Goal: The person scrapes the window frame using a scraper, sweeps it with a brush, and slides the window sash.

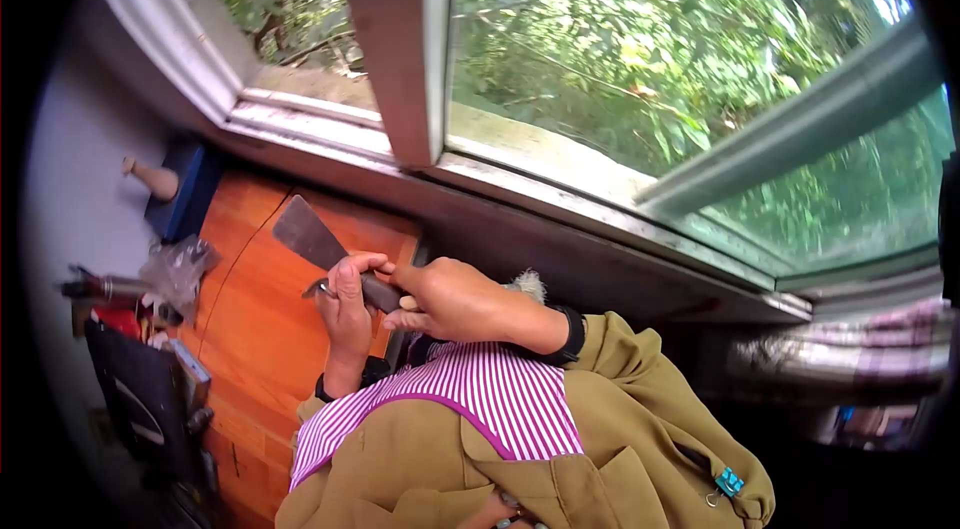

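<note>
A putty knife (308,232) with a flat grey blade and a dark handle is held in front of my body, its blade pointing up and left over the orange wooden table. My left hand (347,317) is closed around it near the base of the blade, thumb upright. From the right, my right hand (452,297) closes on the handle end, knuckles up. A small pale, rounded tip (408,303) pokes out under the right fingers; I cannot tell what it belongs to. A dark curved piece (318,287) shows beside the left fingers.
The orange wooden table (255,319) lies to the left, with a clear plastic bag (180,274), a black case (135,399) and small items along its edge. A blue box (187,191) stands at the back corner. Ahead is a window with a sill (520,184); striped cloth (850,354) lies right.
</note>
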{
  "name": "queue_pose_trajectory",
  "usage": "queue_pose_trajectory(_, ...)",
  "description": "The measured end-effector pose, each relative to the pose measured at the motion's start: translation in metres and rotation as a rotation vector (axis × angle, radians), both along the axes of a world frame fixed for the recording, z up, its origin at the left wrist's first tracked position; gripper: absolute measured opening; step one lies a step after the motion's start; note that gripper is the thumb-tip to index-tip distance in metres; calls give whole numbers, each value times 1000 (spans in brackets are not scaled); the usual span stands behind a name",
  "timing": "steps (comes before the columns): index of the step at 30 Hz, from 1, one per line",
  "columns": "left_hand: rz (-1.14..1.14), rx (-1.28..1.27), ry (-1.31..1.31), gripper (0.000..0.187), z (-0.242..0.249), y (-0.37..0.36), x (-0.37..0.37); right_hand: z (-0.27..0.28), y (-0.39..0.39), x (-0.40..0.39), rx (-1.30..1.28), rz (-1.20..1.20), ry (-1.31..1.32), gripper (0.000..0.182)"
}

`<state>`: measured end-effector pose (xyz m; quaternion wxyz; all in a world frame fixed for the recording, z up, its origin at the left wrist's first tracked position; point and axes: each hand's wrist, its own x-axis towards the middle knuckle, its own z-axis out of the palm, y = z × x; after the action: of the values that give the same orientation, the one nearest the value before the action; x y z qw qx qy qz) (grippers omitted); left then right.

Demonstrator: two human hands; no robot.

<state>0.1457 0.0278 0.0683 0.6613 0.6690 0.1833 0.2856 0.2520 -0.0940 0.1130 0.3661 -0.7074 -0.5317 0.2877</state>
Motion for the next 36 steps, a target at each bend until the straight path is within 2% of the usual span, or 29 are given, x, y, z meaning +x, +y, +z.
queue_pose_trajectory(1,-14,125,-91,47,2,-5,7,3,-6,2,0,-59,-2,37)
queue_pose_trajectory(3,-131,122,-15,47,14,-12,8,7,-18,5,-53,-62,39,38)
queue_pose_trajectory(5,-240,259,43,41,16,-17,13,5,-31,5,-54,-144,36,36)
queue_pose_trajectory(9,-346,491,-145,38,17,-33,30,4,-56,-3,7,-266,-35,31)
queue_pose_trajectory(15,-509,501,-170,27,21,-57,38,-1,-84,-11,65,-365,-96,32)
queue_pose_trajectory(16,-489,473,-184,26,16,-56,37,-2,-88,-12,94,-342,-110,33)
queue_pose_trajectory(19,-384,407,-221,29,12,-57,40,-4,-95,-13,398,-433,-256,29)
queue_pose_trajectory(21,-364,210,-263,33,8,-50,41,10,-99,-5,522,-367,-350,21)
queue_pose_trajectory(22,-327,213,-242,35,10,-47,44,25,-98,0,658,-358,-398,16)
queue_pose_trajectory(24,-266,145,-211,37,16,-42,45,47,-95,10,770,-325,-551,24)
queue_pose_trajectory(26,-238,264,-264,37,13,-32,49,56,-100,29,807,-294,-652,29)
queue_pose_trajectory(29,-160,232,-248,38,9,-24,42,50,-139,54,757,-471,-627,14)
queue_pose_trajectory(31,-99,189,-257,37,1,-21,37,46,-180,60,797,-675,-661,7)
queue_pose_trajectory(36,75,19,-171,36,2,-35,26,42,-292,46,729,-1212,-783,12)
